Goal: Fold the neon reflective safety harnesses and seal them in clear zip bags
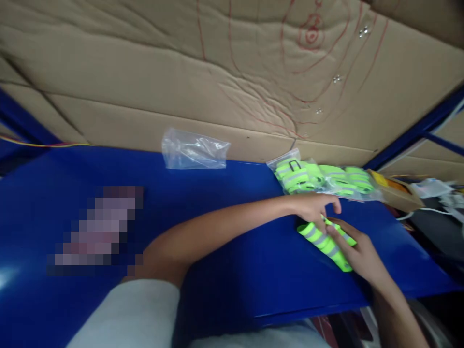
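A neon yellow-green reflective strap (pixel 318 238) with grey stripes lies folded over the blue tabletop, towards the right. My right hand (pixel 357 249) is closed on its right part, thumb on top. From the left, my left hand (pixel 312 207) reaches across and pinches the strap's upper edge, while one finger sticks out bent above it. Parts of the strap between the fingers are hidden. Just beyond my hands, more reflective straps (pixel 308 176) lie rolled up in clear plastic bags.
An empty clear plastic bag (pixel 195 151) rests against the cardboard wall (pixel 145 72) behind the blue table (pixel 232 270). A small cardboard box (pixel 397 188) stands right of the bagged straps, beside white cables. A pixelated object (pixel 96 227) lies at left.
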Tool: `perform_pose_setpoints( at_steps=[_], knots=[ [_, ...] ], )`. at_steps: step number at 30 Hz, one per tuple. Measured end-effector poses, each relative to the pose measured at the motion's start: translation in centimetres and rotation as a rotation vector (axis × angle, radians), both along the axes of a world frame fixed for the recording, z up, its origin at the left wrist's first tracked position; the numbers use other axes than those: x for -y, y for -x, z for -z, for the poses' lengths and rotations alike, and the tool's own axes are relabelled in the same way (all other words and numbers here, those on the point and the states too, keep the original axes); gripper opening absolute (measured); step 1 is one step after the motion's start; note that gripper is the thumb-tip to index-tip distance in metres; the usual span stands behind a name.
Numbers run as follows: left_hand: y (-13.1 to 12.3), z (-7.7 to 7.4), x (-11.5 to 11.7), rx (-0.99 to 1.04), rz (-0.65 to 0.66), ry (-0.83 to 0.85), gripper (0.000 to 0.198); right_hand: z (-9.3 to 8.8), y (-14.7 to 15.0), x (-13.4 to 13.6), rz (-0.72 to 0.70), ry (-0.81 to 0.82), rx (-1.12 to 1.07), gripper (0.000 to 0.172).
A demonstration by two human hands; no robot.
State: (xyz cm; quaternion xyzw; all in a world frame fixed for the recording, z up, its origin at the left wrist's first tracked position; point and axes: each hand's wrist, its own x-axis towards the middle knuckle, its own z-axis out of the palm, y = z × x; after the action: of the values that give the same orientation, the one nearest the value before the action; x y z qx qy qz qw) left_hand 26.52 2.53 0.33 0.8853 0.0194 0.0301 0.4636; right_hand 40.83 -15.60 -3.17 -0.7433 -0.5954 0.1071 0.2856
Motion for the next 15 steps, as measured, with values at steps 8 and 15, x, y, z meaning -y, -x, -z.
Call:
perform_pose_setpoints(
  at_steps=[8,15],
  knots=[
    [1.5,-1.5,-1.0,0.013,0.087,-0.084,0.042,0.4,0.1,-0.6,0.093,0.022,0.059,0.057],
    [19.1,-9.9,-4.8,-0.196,-0.443,-0.359,0.042,0.2,0.5,-0.8,0.131,0.088,0.023,0.057]
  ],
)
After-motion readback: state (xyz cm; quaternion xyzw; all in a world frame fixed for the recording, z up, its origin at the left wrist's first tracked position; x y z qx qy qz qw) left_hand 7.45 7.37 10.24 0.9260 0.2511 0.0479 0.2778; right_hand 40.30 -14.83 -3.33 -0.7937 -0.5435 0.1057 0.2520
